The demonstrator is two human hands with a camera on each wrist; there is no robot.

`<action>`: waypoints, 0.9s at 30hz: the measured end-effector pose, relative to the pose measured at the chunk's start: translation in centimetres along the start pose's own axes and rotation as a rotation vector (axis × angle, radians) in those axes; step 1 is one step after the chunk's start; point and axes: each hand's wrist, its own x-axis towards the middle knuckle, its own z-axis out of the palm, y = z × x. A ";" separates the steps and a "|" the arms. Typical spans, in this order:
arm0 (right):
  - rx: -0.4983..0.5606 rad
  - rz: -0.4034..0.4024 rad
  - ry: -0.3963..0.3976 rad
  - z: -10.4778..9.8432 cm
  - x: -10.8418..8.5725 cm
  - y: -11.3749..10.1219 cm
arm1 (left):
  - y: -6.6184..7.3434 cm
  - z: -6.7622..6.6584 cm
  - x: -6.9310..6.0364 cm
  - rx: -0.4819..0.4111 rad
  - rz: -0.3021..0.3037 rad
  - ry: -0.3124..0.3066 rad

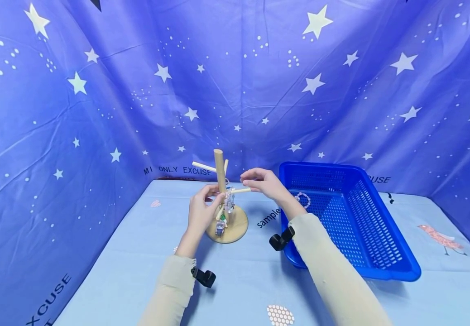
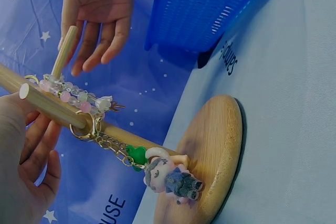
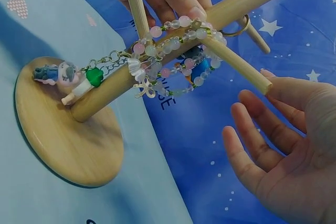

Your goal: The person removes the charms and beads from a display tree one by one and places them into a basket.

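Note:
A wooden stand point(image 1: 218, 170) with several pegs rises from a round base point(image 2: 215, 145). Pink and clear bead bracelets point(image 3: 184, 35) loop over one peg point(image 3: 239, 65) beside the post. Below them, keychains with a small figure point(image 2: 176, 179) and a green charm point(image 2: 137, 155) hang from another peg. My left hand point(image 1: 203, 206) holds the stand at the post, thumb beside the beads; its other fingers are loosely curled. My right hand point(image 1: 267, 183) is at the tip of the beaded peg, its fingers point(image 3: 252, 140) relaxed and spread, holding nothing visible.
A blue plastic basket point(image 1: 351, 222) stands to the right, with a beaded bracelet point(image 1: 303, 200) inside near its left wall. Light blue cloth point(image 1: 251, 271) covers the table. A starry blue curtain point(image 1: 235, 81) surrounds the back and sides.

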 end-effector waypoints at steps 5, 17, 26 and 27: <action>-0.016 0.028 -0.025 0.4 0.7 -0.1 | -0.1 -0.1 0.0 -0.001 0.004 -0.001; 0.086 0.120 -0.207 0.5 1.9 -0.4 | -0.2 -0.1 0.1 0.009 0.011 0.008; 0.091 0.123 -0.311 0.0 2.0 -0.3 | -0.1 -0.1 0.1 0.005 0.002 0.004; 0.089 0.125 -0.316 0.0 2.0 -0.3 | -0.1 -0.1 0.1 0.004 0.001 0.004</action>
